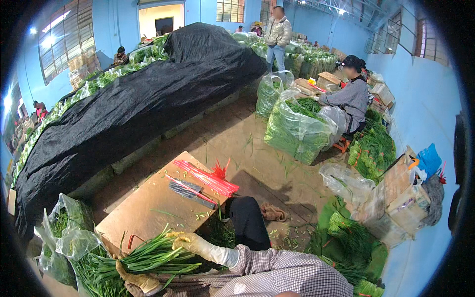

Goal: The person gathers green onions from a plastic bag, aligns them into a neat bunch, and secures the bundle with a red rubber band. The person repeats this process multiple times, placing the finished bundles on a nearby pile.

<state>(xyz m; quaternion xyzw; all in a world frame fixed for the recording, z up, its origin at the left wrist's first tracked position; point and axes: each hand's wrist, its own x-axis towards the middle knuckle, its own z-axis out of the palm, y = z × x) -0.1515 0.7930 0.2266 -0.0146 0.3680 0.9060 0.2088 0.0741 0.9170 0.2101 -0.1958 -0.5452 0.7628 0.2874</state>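
A loose bunch of long green stalks (156, 256), which look like garlic chives, lies across both of my gloved hands. My left hand (139, 278), in a yellow-coated glove, grips the bunch from below at its left part. The fingers of my right hand (187, 243) are closed around stalks at the upper right of the bunch. Beneath and left of the bunch, more greens fill a clear plastic bag (83, 247). A brown board (137, 211) stands just beyond my hands. On it lie red tie strips (204, 176), a broad-bladed knife (189, 193) and cut stalk bits.
A black sheet (130, 100) covers a long heap beyond the board. Bundled greens (345, 230) lie at my right, near cardboard boxes (397, 200). A co-worker (345, 92) sits behind a big bag of greens (297, 130); another person (277, 37) stands farther back.
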